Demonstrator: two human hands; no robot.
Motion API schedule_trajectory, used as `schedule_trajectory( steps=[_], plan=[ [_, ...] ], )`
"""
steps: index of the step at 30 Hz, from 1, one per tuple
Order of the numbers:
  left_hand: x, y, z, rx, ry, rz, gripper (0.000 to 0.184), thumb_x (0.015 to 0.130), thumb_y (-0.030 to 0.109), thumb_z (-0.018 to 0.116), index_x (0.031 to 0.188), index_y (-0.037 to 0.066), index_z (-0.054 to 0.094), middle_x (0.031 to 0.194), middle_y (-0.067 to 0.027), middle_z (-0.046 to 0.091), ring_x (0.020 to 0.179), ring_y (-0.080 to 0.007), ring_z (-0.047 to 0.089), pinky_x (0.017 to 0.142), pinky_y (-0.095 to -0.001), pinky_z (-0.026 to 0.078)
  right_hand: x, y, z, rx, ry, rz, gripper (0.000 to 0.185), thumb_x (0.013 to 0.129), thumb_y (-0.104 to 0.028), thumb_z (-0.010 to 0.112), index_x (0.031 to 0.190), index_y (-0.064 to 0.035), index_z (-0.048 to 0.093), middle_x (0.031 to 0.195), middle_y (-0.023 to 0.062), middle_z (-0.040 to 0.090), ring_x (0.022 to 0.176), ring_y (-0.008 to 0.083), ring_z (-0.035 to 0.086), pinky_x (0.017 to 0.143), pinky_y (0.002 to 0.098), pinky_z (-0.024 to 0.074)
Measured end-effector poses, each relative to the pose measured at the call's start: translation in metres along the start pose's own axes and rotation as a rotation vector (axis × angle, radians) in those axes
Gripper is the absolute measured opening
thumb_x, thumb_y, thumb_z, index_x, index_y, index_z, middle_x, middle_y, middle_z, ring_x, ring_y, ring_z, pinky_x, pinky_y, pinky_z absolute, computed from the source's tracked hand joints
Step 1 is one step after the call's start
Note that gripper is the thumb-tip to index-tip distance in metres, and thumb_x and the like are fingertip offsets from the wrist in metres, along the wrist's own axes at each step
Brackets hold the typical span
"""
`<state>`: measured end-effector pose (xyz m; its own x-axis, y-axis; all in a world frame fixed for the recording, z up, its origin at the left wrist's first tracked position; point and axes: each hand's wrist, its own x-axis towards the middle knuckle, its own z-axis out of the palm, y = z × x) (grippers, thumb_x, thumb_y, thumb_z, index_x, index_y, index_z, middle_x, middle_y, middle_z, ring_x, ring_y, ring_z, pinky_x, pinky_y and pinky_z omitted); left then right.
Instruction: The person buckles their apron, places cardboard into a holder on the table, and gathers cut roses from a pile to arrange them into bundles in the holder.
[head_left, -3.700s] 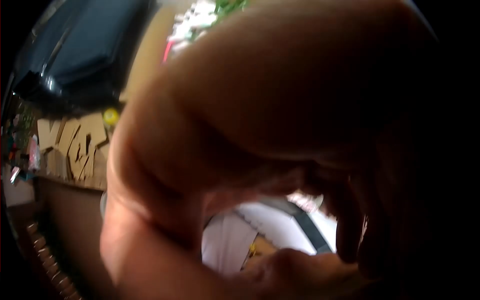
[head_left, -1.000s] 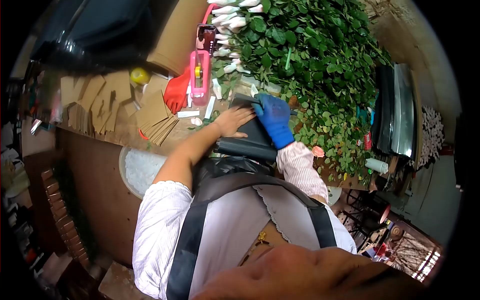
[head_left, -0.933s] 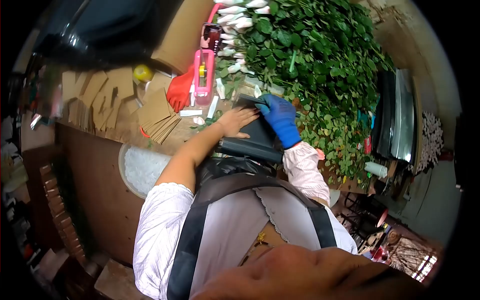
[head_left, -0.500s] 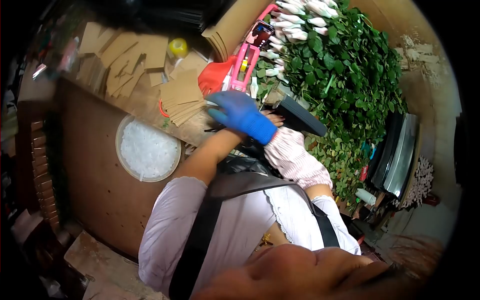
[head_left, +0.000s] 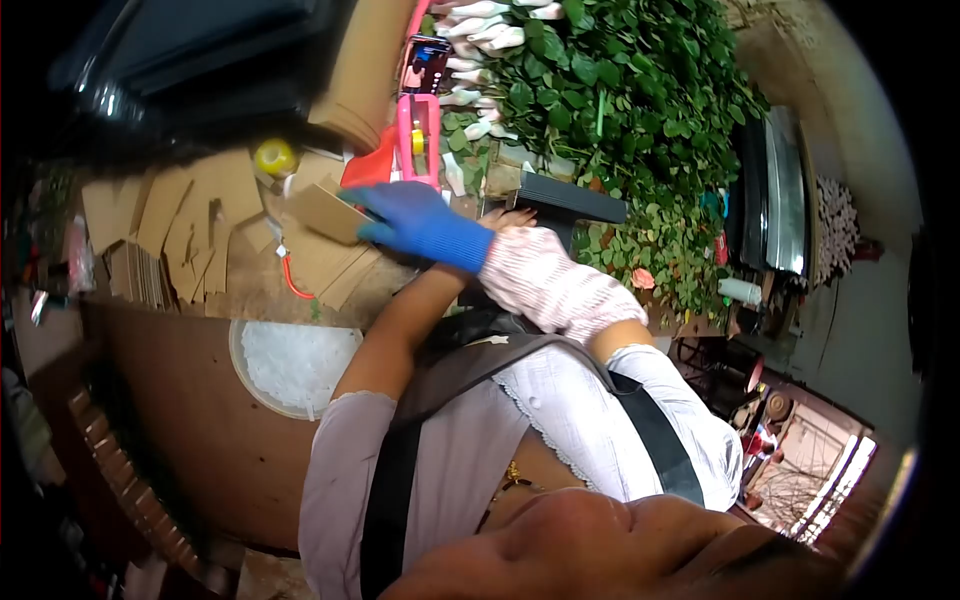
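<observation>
My right hand (head_left: 415,222), in a blue knit glove with a striped sleeve, reaches left and pinches a brown cardboard piece (head_left: 328,212) between thumb and fingers. That piece is tilted up above a fanned stack of cardboard (head_left: 345,268) on the table. My bare left hand (head_left: 507,219) passes beneath the right forearm. Its fingers lie stretched out beside a dark ridged block (head_left: 572,198); the palm is hidden by the glove and sleeve.
Behind my hands are a pink tape dispenser (head_left: 418,140), a phone (head_left: 425,65) and a yellow tape roll (head_left: 274,157). Leafy stems (head_left: 630,90) with white-wrapped flower heads (head_left: 485,30) fill the right. A tub of white pieces (head_left: 298,368) stands at the lower left.
My right hand has closed on a cardboard piece and lifted it off the stack. My left hand stays by the dark block. The whole view has shifted as my head turned.
</observation>
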<state>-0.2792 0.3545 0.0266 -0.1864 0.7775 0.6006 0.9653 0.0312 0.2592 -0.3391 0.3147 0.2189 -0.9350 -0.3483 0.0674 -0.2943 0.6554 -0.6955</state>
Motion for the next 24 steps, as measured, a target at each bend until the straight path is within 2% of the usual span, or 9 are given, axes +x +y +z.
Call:
schedule_trajectory(
  steps=[3,7,10,13,15,19,20,23,24],
  plan=[
    [-0.007,-0.001,0.004,-0.018,-0.037,0.002,0.063,0.094,0.045,0.053,0.145,0.008,0.047,0.150,-0.0141,0.045,0.140,-0.0286,0.039,0.115,-0.0459,0.030,-0.067,-0.011,-0.062,-0.009,0.123,-0.159,0.029,0.087,-0.027,0.071,0.110,-0.0090,0.070,0.095,0.0156,0.068,0.088,0.0345,0.066,0.077,0.0426,0.0527],
    [0.012,0.005,-0.029,-0.062,-0.271,-0.058,0.057,0.095,0.041,0.050,0.142,0.009,0.050,0.150,-0.0126,0.046,0.139,-0.0268,0.041,0.114,-0.0450,0.031,-0.182,0.043,-0.081,-0.071,0.069,0.130,0.032,0.085,-0.028,0.077,0.108,-0.0061,0.071,0.092,0.0117,0.071,0.081,0.0265,0.068,0.072,0.0357,0.0538],
    [0.015,0.005,-0.035,-0.111,-0.468,-0.051,0.060,0.096,0.042,0.046,0.145,0.009,0.047,0.153,-0.0131,0.043,0.144,-0.0266,0.035,0.119,-0.0467,0.021,-0.226,0.085,-0.077,0.458,-0.116,0.799,0.032,0.085,-0.032,0.078,0.103,-0.0066,0.070,0.084,0.0048,0.072,0.072,0.0150,0.066,0.067,0.0298,0.0528],
    [0.021,0.002,-0.056,-0.100,-0.617,-0.049,0.066,0.093,0.047,0.052,0.146,0.009,0.046,0.152,-0.0158,0.043,0.145,-0.0307,0.033,0.123,-0.0484,0.014,-0.225,0.113,-0.078,0.624,-0.313,1.045,0.031,0.087,-0.034,0.078,0.099,-0.0061,0.070,0.080,0.0021,0.071,0.065,0.0091,0.063,0.062,0.0266,0.0522],
    [0.016,0.000,-0.092,-0.007,-0.709,-0.047,0.068,0.092,0.048,0.054,0.144,0.007,0.047,0.150,-0.0171,0.044,0.144,-0.0323,0.034,0.123,-0.0490,0.012,-0.227,0.135,-0.071,0.648,-0.351,1.022,0.032,0.087,-0.036,0.077,0.093,-0.0064,0.068,0.079,0.0053,0.072,0.064,0.0117,0.066,0.059,0.0270,0.0534],
    [-0.007,-0.016,-0.130,-0.038,-0.443,-0.119,0.062,0.089,0.037,0.065,0.136,-0.001,0.052,0.145,-0.0200,0.048,0.142,-0.0355,0.036,0.118,-0.0492,0.030,-0.223,0.158,-0.049,0.617,-0.375,1.081,0.033,0.086,-0.038,0.078,0.088,-0.0070,0.067,0.079,0.0061,0.074,0.061,0.0115,0.068,0.052,0.0264,0.0520],
    [-0.006,-0.017,-0.134,-0.054,-0.341,-0.089,0.047,0.090,0.025,0.064,0.130,0.000,0.058,0.138,-0.0189,0.055,0.134,-0.0350,0.047,0.108,-0.0440,0.044,-0.225,0.164,-0.043,0.619,-0.366,1.069,0.033,0.086,-0.038,0.078,0.089,-0.0066,0.068,0.078,0.0063,0.074,0.061,0.0119,0.068,0.053,0.0267,0.0527],
    [0.021,-0.004,-0.130,-0.252,-0.458,-0.211,0.035,0.092,0.016,0.059,0.122,0.001,0.062,0.129,-0.0163,0.062,0.120,-0.0331,0.059,0.098,-0.0408,0.050,-0.234,0.167,-0.034,0.611,-0.332,1.006,0.033,0.086,-0.037,0.077,0.091,-0.0046,0.071,0.078,0.0080,0.074,0.062,0.0132,0.069,0.054,0.0275,0.0547],
    [0.024,-0.009,-0.108,-0.229,-0.331,-0.034,0.031,0.091,0.010,0.056,0.121,0.003,0.064,0.122,-0.0145,0.066,0.111,-0.0316,0.063,0.093,-0.0390,0.053,-0.236,0.168,-0.035,0.600,-0.308,0.982,0.033,0.086,-0.036,0.077,0.091,-0.0039,0.072,0.079,0.0087,0.074,0.063,0.0136,0.069,0.055,0.0277,0.0553]
  ],
)
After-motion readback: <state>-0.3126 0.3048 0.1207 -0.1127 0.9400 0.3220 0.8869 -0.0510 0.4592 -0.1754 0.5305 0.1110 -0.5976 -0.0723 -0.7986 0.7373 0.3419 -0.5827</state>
